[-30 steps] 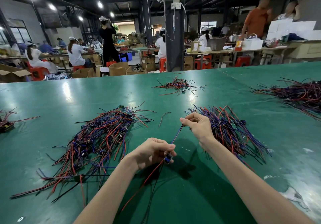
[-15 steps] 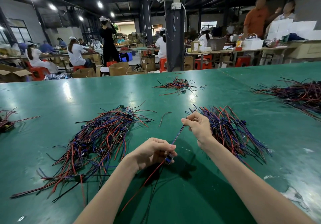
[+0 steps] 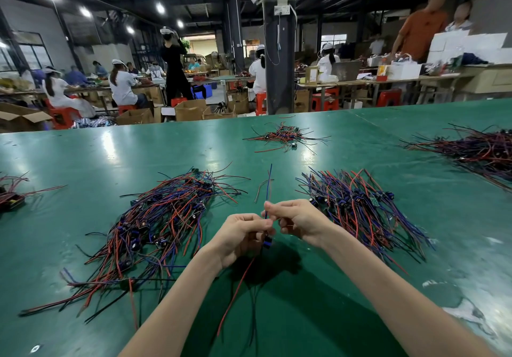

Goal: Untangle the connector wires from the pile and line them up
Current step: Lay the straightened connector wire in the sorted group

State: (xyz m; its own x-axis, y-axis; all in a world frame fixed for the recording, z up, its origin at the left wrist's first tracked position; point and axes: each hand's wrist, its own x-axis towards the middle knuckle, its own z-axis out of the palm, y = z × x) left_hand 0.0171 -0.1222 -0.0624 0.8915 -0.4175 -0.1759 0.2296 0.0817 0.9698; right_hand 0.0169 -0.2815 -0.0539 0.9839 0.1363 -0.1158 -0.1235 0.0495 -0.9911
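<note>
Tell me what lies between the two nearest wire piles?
Head view: the left hand and right hand holding one connector wire, and beyond them a loose wire.

1. Connector [image 3: 267, 243], gripped by the left hand [image 3: 241, 235]: I saw only a blue corner below the curled fingers, and the type was unreadable.
2. Blue wire [image 3: 269, 182]: the stretch inside the right hand [image 3: 300, 222] pinch was hidden.
3. Wire pile [image 3: 482, 151], far right of the fingers: cut by the frame edge.
4. Bundle [image 3: 11, 193], far left of the fingers: likewise cut.
5. Two standing figures [image 3: 421, 30], far beyond the fingers: blurred.
</note>
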